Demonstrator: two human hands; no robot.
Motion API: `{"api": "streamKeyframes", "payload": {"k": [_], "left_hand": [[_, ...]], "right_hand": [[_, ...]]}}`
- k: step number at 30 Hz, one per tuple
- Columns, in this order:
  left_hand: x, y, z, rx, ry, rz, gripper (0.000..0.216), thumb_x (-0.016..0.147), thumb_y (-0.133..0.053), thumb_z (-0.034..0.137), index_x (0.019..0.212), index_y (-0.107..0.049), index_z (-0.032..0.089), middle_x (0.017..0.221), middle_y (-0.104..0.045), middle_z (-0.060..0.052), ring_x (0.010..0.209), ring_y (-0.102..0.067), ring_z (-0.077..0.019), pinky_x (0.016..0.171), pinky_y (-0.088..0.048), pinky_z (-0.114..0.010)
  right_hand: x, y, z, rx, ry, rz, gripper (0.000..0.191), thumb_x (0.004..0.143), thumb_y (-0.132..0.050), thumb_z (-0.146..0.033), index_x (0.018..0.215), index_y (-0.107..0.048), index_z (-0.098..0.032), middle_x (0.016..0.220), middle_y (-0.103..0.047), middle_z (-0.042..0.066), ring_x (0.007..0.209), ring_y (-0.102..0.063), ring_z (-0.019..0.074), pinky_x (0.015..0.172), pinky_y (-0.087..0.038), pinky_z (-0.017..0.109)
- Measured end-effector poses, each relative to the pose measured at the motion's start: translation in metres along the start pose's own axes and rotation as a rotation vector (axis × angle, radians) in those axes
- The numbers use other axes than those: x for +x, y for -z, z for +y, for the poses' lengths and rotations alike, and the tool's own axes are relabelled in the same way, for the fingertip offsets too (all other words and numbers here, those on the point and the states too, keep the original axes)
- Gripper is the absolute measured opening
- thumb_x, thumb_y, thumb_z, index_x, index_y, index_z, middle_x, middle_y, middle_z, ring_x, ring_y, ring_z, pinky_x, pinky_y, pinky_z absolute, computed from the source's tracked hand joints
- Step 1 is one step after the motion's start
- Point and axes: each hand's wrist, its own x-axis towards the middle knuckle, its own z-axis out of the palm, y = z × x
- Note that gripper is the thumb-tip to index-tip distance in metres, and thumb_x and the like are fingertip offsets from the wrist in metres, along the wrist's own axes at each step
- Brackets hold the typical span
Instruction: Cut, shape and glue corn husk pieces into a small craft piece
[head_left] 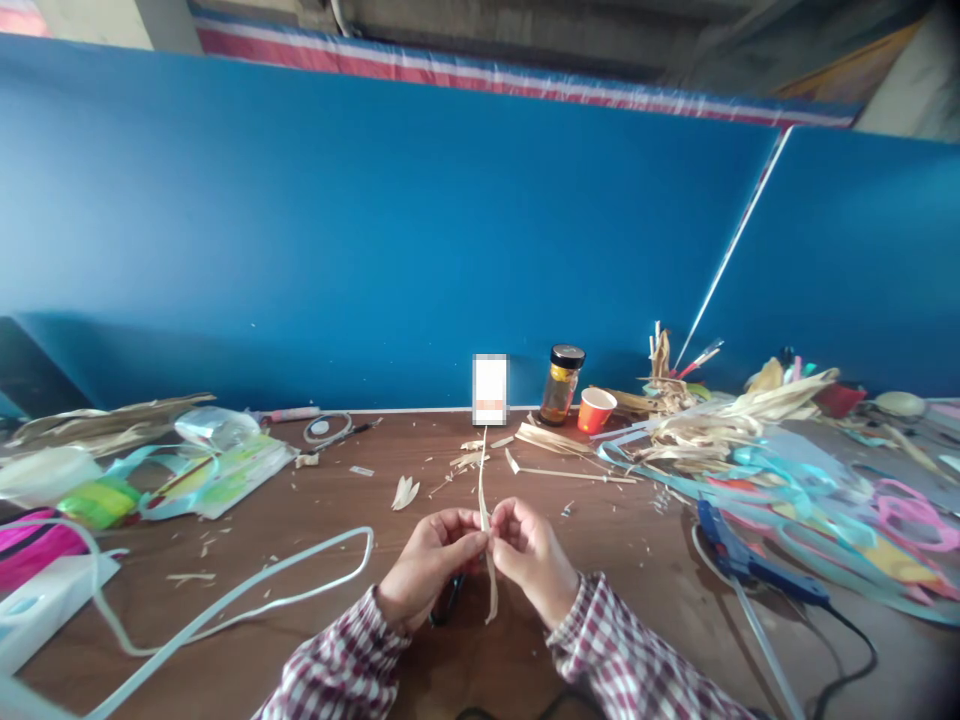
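Observation:
A narrow pale strip that looks like dried corn husk (482, 490) runs upright between my hands over the table. My left hand (435, 560) pinches it near its middle between thumb and fingers. From the other side my right hand (536, 562) grips the same strip, its fingertips almost meeting those of the left. The lower end of the strip hangs below both hands. Under my left hand lies a dark object (448, 602), mostly covered, whose kind I cannot make out. Small husk scraps (406, 493) lie just beyond the hands.
A lidded jar (556, 390) and a red paper cup (596, 411) stand by the blue partition (420, 230). Right: a blue glue gun (750, 560), husk heap (697, 430), plastic strips. Left: a white cable (247, 610), a power strip (49, 610), plastic bags.

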Motion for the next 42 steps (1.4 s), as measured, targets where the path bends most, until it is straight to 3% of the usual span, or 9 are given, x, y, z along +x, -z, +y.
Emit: {"api": "streamKeyframes", "payload": {"k": [5, 16, 22, 28, 42], "left_hand": [[0.001, 0.0, -0.002, 0.025, 0.013, 0.05, 0.026, 0.064, -0.077, 0.03, 0.071, -0.061, 0.011, 0.062, -0.06, 0.0, 0.052, -0.052, -0.0063, 0.052, -0.041, -0.019], [-0.001, 0.004, -0.001, 0.002, 0.043, -0.02, 0.023, 0.071, -0.072, 0.032, 0.073, -0.059, 0.013, 0.063, -0.055, 0.002, 0.053, -0.05, -0.0056, 0.054, -0.041, -0.018], [-0.002, 0.003, 0.003, -0.045, 0.001, -0.057, 0.023, 0.071, -0.072, 0.03, 0.082, -0.061, 0.013, 0.073, -0.061, -0.002, 0.06, -0.058, -0.0103, 0.058, -0.045, -0.022], [-0.003, 0.0, 0.001, -0.011, 0.064, -0.077, 0.023, 0.07, -0.073, 0.03, 0.076, -0.059, 0.013, 0.069, -0.061, -0.002, 0.06, -0.062, -0.0124, 0.055, -0.043, -0.021], [-0.001, 0.001, -0.001, 0.01, 0.013, -0.026, 0.026, 0.066, -0.076, 0.031, 0.072, -0.06, 0.012, 0.061, -0.059, 0.0, 0.051, -0.054, -0.0073, 0.051, -0.04, -0.019]], "right_hand": [[-0.002, -0.001, -0.002, 0.145, -0.084, -0.02, 0.021, 0.064, -0.065, -0.022, 0.076, -0.048, -0.017, 0.058, -0.049, -0.007, 0.047, -0.043, 0.0055, 0.042, -0.039, 0.017], [-0.002, 0.003, -0.004, 0.31, -0.227, -0.089, 0.02, 0.063, -0.067, -0.024, 0.072, -0.052, -0.016, 0.051, -0.049, -0.007, 0.043, -0.042, 0.0044, 0.039, -0.037, 0.015], [-0.001, 0.002, 0.002, 0.314, -0.187, -0.082, 0.029, 0.063, -0.074, -0.028, 0.073, -0.049, -0.018, 0.059, -0.051, -0.007, 0.044, -0.044, 0.0048, 0.038, -0.038, 0.015], [0.0, 0.003, 0.005, 0.292, -0.165, -0.087, 0.032, 0.063, -0.076, -0.031, 0.074, -0.05, -0.017, 0.06, -0.051, -0.007, 0.046, -0.047, 0.0053, 0.04, -0.038, 0.016], [0.0, 0.004, 0.004, 0.309, -0.217, -0.109, 0.029, 0.062, -0.075, -0.029, 0.072, -0.051, -0.017, 0.059, -0.053, -0.006, 0.048, -0.048, 0.0063, 0.043, -0.038, 0.017]]}}
